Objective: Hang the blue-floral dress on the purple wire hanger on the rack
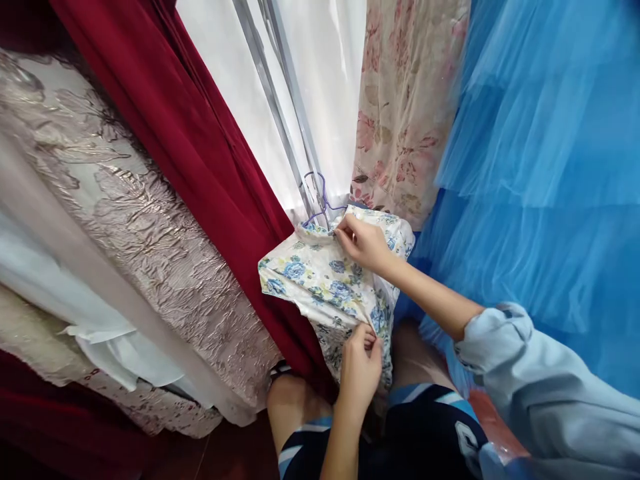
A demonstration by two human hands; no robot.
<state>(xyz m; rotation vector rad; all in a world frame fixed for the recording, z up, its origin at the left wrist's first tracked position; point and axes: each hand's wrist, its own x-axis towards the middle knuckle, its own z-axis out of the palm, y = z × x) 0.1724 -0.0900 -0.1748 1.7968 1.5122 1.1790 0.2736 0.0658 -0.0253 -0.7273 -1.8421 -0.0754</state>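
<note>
A white blouse point(320, 270) with blue flowers and yellow-green leaves hangs in front of me on a thin purple hanger point(324, 193). At its neckline, my right hand point(364, 243) pinches the cloth between thumb and fingers. Lower down, my left hand point(361, 360) is closed on the front of the blouse, its fingertips gathering a fold. The cloth looks drawn taut between both hands. The lower end of the blouse drops out of sight behind my left hand and forearm.
Metal poles point(283, 100) rise behind the hanger against white fabric point(330, 67). A dark red drape point(200, 153) and a textured pinkish cloth point(145, 220) hang at left. To the right are floral fabric point(395, 113) and layered blue tulle point(540, 167). My knees are close below.
</note>
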